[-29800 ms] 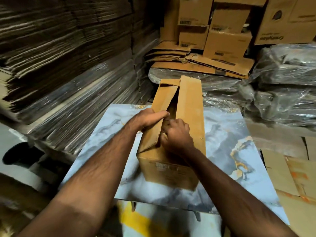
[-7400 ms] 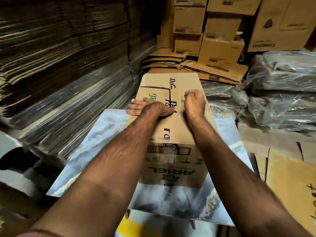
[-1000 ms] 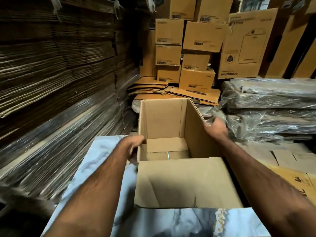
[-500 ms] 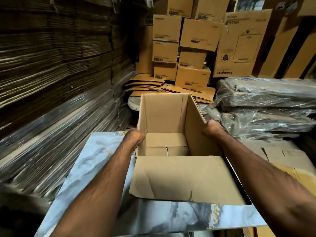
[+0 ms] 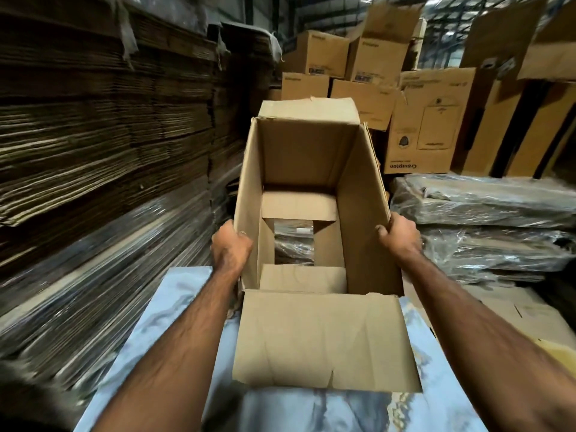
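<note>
The carton [image 5: 358, 213] over a marbled tabletop [image 5: 343, 410], flattened cardboard stacks [image 5: 93, 135] alongside

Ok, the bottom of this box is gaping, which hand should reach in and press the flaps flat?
Probably left. The left hand grips the box wall right beside the gap in the bottom flaps; the right hand holds the opposite wall, farther from it, and could steady the box.

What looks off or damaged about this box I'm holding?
The bottom of the cardboard box is not closed: plastic wrap shows through a gap between its bottom flaps. The near top flap has small tears along its free edge.
</note>
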Tool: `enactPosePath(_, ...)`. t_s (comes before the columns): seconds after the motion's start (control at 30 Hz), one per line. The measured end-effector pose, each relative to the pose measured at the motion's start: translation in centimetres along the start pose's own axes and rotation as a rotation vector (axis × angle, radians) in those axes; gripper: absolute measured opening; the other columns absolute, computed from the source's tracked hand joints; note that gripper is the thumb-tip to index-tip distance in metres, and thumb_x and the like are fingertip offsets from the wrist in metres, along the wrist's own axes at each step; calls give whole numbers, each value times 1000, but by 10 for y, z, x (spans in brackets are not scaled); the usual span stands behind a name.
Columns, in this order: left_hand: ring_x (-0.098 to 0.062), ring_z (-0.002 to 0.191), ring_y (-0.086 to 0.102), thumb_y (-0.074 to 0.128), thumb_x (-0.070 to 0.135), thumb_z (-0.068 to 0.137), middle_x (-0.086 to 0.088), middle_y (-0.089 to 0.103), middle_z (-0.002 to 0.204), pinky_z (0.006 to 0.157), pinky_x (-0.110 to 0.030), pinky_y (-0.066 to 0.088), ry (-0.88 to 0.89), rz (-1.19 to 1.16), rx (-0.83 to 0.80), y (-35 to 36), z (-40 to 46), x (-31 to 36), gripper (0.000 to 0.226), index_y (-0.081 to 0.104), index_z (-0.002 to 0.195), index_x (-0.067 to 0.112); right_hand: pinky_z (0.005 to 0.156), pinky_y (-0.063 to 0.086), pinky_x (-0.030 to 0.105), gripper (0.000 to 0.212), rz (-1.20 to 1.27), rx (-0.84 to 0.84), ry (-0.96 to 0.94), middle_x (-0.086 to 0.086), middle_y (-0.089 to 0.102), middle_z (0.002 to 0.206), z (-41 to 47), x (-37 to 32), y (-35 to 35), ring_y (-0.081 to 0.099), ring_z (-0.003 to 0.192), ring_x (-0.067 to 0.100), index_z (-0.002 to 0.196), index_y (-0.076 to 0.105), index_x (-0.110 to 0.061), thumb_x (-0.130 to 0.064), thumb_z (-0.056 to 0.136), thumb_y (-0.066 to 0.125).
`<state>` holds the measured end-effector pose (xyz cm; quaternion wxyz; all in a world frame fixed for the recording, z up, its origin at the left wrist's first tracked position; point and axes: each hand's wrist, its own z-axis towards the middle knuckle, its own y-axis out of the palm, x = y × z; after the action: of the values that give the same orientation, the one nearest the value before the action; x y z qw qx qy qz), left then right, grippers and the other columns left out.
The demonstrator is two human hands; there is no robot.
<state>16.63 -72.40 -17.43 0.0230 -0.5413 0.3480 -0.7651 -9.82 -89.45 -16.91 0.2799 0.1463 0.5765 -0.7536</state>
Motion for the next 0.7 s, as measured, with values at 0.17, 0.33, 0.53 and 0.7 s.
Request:
enactPosePath(0.17,-35,103,64,54,16,96,-14,68,115,86,-44,55,41,-67,-10,7,-12,-2,30,61,124,11,86,50,41,27,-11,30,-70,20,67,109,-17,-6,4,63,102,39,117,60,-6,-23,97,57)
enactPosePath(0.33,-33,102,64,54,15,96,-11,69,113,87,-41,54,50,-167,9,15,-22,-10,32,61,127,15,85,49,44,38,-78,94,-121,20,62,119,-26,-6,14,59,107,40,126,47,-5,-15,92,61)
enactPosePath(0.53,-26,96,66,57,19,95,-2,73,106,79,-30,49,6,-264,24,26,-32,-6,29,66,123,20,113,-4,67,79,-688,88,-484,24,-6,162,-61,-34,45,-6,150,42,157,10,-10,-13,85,41)
enactPosePath(0.7,-21,96,68,58,14,94,0,73,105,84,-29,53,70,-422,-11,33,-40,-6,30,67,123,16,116,25,51,69,-502,-776,-327,20,29,157,-81,-46,72,30,143,35,149,38,-11,-60,101,27)
